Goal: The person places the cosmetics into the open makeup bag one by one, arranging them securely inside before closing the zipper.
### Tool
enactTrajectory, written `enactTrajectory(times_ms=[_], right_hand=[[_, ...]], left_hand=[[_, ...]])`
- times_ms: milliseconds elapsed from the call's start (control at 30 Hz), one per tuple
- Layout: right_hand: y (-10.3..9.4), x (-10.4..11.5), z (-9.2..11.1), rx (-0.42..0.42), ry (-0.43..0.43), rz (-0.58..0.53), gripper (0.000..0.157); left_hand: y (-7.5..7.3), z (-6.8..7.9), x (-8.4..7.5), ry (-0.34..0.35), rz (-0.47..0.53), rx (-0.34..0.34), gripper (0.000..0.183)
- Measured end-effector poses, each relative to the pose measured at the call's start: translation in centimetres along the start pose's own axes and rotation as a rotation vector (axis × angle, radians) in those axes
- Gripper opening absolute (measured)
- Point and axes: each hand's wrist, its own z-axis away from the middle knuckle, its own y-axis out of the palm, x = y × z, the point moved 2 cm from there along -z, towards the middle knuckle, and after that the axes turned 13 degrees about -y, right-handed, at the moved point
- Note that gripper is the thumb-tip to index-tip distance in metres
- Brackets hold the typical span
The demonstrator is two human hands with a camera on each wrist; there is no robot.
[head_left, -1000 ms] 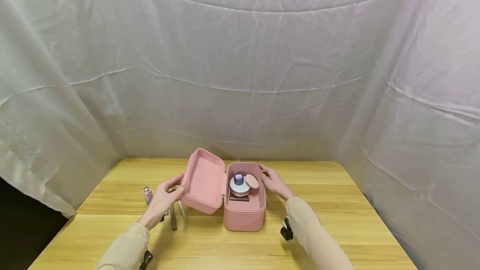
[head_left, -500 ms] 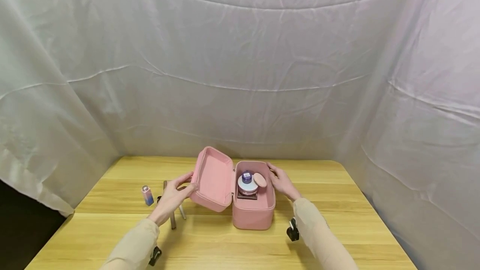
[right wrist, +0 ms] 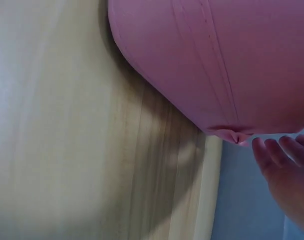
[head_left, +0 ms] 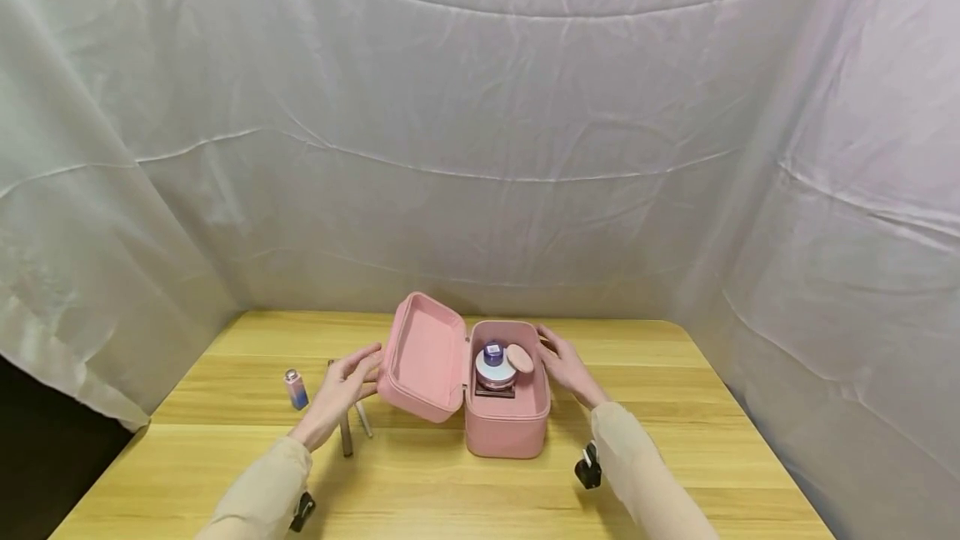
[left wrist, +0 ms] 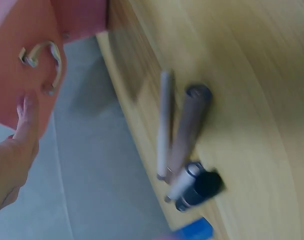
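A pink vanity case [head_left: 507, 437] stands on the wooden table, its lid [head_left: 427, 357] swung out to the left. Inside are a round compact [head_left: 496, 372], a purple-capped jar [head_left: 492, 351], a pink puff [head_left: 520, 358] and a dark flat piece [head_left: 495, 393]. My left hand [head_left: 337, 394] is at the lid's outer left side, its fingers loosely extended; in the left wrist view they lie near a metal-ringed handle [left wrist: 56, 65]. My right hand [head_left: 567, 369] is beside the case's far right rim. In the right wrist view its relaxed fingers [right wrist: 271, 152] are close to the case wall.
Left of the case lie a brown tube [left wrist: 189, 125], a pale slim stick [left wrist: 165, 122] and a short dark-and-white item [left wrist: 199, 190]. A pink-and-blue bottle [head_left: 296, 390] stands further left. Grey curtains [head_left: 480, 148] surround the table [head_left: 450, 498] at the back and sides.
The case has shifted slightly right with both hands at it, exposing more of the bottle. Since the middle frame, my left hand's fingers have loosened from the lid and drawn slightly left.
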Motion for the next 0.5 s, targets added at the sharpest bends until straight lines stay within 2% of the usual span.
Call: enactTrajectory(times_ms=[167,300,500], right_hand=[[-0.2,0.4,1.5,-0.013,0.039,-0.090,0.055],[-0.4,0.3,2.6,-0.021,0.059,-0.118,0.057],[-0.7,0.0,3.7,-0.020,0.094,-0.165,0.061]], left_hand=[[-1.3,0.0,1.0,-0.010,-0.101,-0.072,0.057],[-1.8,0.0,1.6,-0.001,-0.271,-0.155,0.053],[-1.9,-0.1,2.6,0.059,-0.502,-0.242,0.051]])
